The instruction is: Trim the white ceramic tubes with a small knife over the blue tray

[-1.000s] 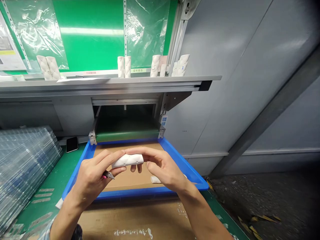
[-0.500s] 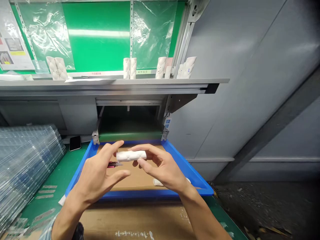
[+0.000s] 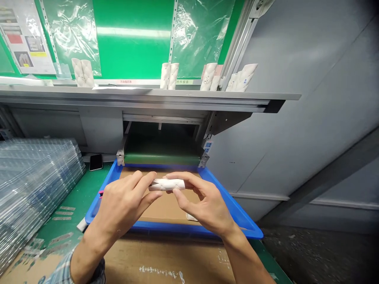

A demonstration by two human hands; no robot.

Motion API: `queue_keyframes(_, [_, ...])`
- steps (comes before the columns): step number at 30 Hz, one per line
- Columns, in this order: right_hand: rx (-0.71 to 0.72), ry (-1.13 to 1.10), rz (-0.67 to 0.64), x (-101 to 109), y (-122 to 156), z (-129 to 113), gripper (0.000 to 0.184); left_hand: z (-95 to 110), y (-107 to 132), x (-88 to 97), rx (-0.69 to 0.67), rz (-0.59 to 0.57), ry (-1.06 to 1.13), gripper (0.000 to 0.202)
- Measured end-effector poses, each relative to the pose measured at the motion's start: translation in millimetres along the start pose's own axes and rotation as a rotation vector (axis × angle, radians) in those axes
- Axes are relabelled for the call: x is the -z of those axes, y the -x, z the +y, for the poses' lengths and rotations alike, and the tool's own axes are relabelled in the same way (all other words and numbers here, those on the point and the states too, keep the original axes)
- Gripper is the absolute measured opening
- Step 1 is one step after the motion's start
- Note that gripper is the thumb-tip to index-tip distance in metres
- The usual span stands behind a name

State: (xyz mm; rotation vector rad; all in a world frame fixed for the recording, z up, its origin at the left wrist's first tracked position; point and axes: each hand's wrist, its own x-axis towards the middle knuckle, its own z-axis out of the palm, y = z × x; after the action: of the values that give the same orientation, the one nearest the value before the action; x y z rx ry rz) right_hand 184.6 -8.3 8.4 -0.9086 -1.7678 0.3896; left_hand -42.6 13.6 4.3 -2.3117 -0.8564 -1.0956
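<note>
A short white cylindrical piece with small dimples lies level between my hands, above the blue tray. My right hand grips its right part between thumb and fingers. My left hand has thumb and forefinger closed around the left end, where a dark patch shows. Pink handle ends of a small tool stick out behind my left hand; the rest of the tool is hidden. Another white piece lies in the tray, partly covered by my right hand.
The blue tray has a cardboard bottom and meets a green conveyor belt. Clear plastic trays are stacked at left, near a phone. A shelf above bears several white pieces. Cardboard lies in front.
My left thumb and forefinger have closed in on the white piece's left end. The pink-handled tool, whose pointed tip showed beside the piece, is now mostly hidden. The view has shifted slightly left.
</note>
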Motion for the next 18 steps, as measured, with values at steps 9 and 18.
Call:
queue_keyframes(9, [0.081, 0.101, 0.019, 1.4, 3.7, -2.4, 0.024, 3.3, -0.3, -3.7, -0.035, 0.038, -0.064, 0.038])
queue_keyframes(18, [0.088, 0.114, 0.009, 3.8, 5.2, -1.6, 0.024, 5.9, -3.6, -1.3, -0.029, 0.045, -0.061, 0.038])
